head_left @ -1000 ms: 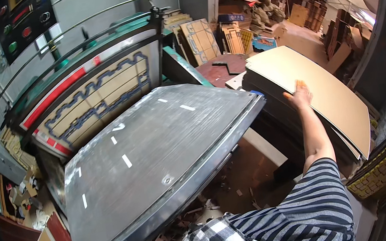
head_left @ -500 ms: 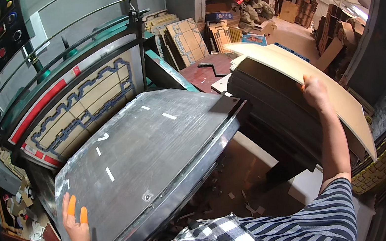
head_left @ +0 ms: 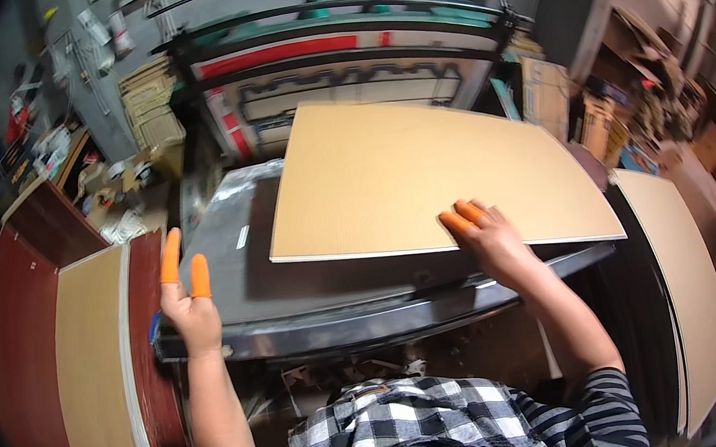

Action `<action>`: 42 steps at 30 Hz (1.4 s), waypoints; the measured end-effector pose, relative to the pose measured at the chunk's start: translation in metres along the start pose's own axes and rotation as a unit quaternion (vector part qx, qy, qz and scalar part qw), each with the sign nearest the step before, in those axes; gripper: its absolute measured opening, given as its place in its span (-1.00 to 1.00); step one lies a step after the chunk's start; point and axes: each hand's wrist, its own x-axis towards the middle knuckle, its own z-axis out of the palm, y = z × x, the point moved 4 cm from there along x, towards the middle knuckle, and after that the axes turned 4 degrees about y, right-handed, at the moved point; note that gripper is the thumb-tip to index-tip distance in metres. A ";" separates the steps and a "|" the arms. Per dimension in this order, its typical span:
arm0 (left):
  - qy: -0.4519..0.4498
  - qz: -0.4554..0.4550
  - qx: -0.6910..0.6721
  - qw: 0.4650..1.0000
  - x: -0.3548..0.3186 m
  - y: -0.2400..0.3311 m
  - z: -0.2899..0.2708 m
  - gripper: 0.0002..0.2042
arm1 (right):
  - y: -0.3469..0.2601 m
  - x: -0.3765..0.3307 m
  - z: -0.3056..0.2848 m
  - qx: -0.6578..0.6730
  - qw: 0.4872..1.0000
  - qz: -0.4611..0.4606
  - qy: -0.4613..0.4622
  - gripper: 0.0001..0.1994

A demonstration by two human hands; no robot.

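Two fingers (head_left: 459,219) of the right hand (head_left: 492,239), each capped in an orange rubber sleeve, lie flat on the near edge of one brown cardboard sheet (head_left: 424,172), pressing down on it rather than closing around it. The left hand (head_left: 190,304) is open, two orange-capped fingers (head_left: 170,256) pointing up, its heel at the near left rim of the dark metal plate (head_left: 236,274); it grips nothing.

The sheet sits in the centre of the frame, lying on the plate, its far edge toward the red and green machine frame (head_left: 332,47) at top centre. Its right corner overhangs the plate's right edge; its left edge leaves a bare strip of plate between sheet and left hand.

A second cardboard stack (head_left: 687,285) stands at the right of the frame, just past the sheet's corner. A third cardboard sheet (head_left: 91,356) lies at lower left on a dark red worktop (head_left: 13,330). Clutter fills the upper left and far right.
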 end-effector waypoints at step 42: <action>-0.576 -0.118 0.459 0.666 -0.050 -0.099 0.139 -0.24 | 0.137 0.034 0.135 0.041 0.911 0.305 -0.273 -0.29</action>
